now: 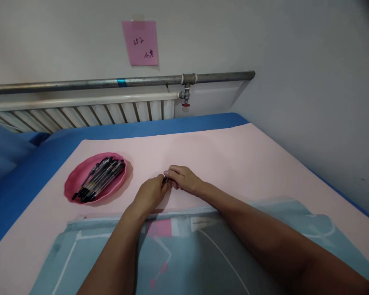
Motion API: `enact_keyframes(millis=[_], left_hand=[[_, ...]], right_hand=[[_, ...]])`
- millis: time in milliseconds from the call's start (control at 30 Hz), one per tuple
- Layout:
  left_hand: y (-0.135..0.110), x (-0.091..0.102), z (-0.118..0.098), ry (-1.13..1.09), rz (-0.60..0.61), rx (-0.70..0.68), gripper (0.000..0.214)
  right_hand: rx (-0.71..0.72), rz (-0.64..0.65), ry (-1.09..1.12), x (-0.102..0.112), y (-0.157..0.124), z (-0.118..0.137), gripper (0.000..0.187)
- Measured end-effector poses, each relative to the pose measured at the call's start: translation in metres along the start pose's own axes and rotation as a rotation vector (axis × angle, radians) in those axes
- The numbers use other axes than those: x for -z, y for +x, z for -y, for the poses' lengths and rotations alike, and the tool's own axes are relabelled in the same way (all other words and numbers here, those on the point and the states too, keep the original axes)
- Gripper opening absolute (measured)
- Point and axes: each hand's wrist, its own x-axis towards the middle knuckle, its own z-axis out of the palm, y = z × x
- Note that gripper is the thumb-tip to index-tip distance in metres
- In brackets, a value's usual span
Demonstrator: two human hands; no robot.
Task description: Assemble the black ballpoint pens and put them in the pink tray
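Note:
My left hand (150,192) and my right hand (183,179) meet at the middle of the pink sheet (221,155). Both are closed, fingertips pinched together on a small dark object (165,179), probably a pen or its cap; most of it is hidden by my fingers. A pink dish (76,180) lies to the left of my hands and holds several black pens (100,179).
A teal patterned cloth (197,254) covers the near part of the surface under my forearms. Blue bedding (24,172) borders the pink sheet at the left and back. A radiator (86,114), a metal pipe with a valve (186,96) and a pink note (140,43) are on the wall.

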Motion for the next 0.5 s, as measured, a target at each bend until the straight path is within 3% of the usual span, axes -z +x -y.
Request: enact_keyframes(millis=[500], left_hand=[[-0.0008,0.0008,-0.001,-0.001,-0.005,-0.003,0.031]], right_hand=[[0.021,0.002,0.0,-0.0003,0.0012,-0.0036,0.031]])
